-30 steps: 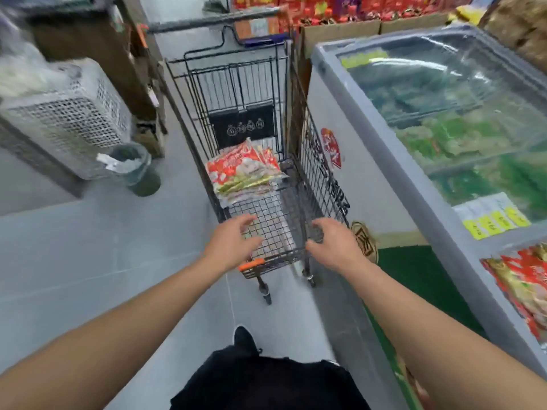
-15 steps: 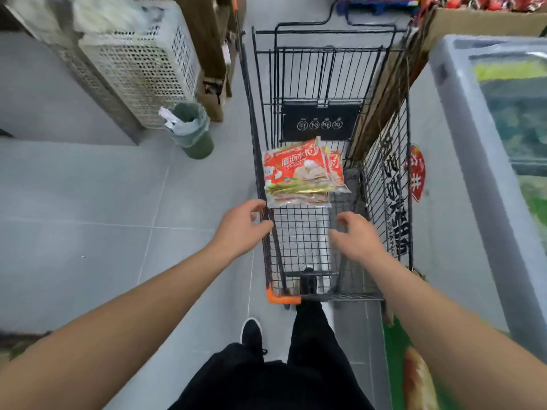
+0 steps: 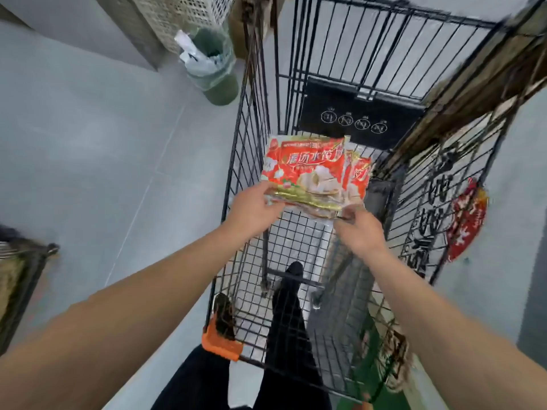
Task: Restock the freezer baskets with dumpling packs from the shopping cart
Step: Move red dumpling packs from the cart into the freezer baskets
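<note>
Leaning over the cart [image 3: 370, 69] now — half a second ago both hands hovered short of the packs [image 3: 313, 176], and now they've closed in on the stack's near edge inside the cart. Left hand [image 3: 251, 208] pinches the left corner, right hand [image 3: 359, 232] curls onto the right corner. Pickup looks underway; the freezer baskets aren't in view.

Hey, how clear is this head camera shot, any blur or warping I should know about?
Head view: the dumpling packs at centre are fairly sharp, print legible; the left hand and right hand at their near edge are slightly soft; the shopping cart smears with motion blur on its right side and top corner; wide-angle distortion bows the cart's wires and stretches the forearms; lighting is even, without harsh glare.
</note>
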A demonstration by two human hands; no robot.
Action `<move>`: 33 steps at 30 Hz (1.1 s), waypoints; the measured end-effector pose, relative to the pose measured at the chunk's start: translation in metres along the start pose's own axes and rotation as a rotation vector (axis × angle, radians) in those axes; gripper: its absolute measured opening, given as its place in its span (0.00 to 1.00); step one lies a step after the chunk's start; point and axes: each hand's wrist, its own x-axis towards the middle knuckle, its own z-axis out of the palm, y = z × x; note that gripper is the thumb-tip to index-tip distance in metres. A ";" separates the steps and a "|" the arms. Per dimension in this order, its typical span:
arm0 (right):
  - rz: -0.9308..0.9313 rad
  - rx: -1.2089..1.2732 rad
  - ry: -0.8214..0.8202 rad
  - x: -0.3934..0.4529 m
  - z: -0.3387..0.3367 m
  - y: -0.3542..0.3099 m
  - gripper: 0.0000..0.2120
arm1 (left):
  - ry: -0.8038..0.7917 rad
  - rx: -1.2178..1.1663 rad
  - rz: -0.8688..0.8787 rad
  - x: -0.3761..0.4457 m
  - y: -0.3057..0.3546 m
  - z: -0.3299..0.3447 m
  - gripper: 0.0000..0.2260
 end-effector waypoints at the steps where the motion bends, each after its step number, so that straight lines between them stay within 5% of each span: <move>1: 0.004 0.016 -0.004 0.014 0.000 0.001 0.23 | 0.004 -0.004 -0.028 0.012 0.000 0.006 0.22; 9: 0.085 0.169 0.081 0.133 0.014 -0.007 0.17 | 0.014 -0.038 -0.146 0.087 -0.008 0.044 0.16; 15: 0.229 0.396 0.244 0.180 0.035 -0.013 0.13 | 0.001 -0.108 -0.273 0.126 -0.031 0.065 0.24; 21: 0.361 0.577 0.277 0.172 0.019 0.040 0.06 | 0.132 -0.171 -0.442 0.166 -0.024 0.087 0.23; 27: 0.457 0.692 0.312 0.159 0.005 0.080 0.07 | 0.051 -0.401 -0.562 0.198 -0.055 0.122 0.27; 33: 0.459 0.763 0.389 0.120 -0.009 0.063 0.13 | 0.054 -0.576 -0.526 0.149 -0.025 0.097 0.13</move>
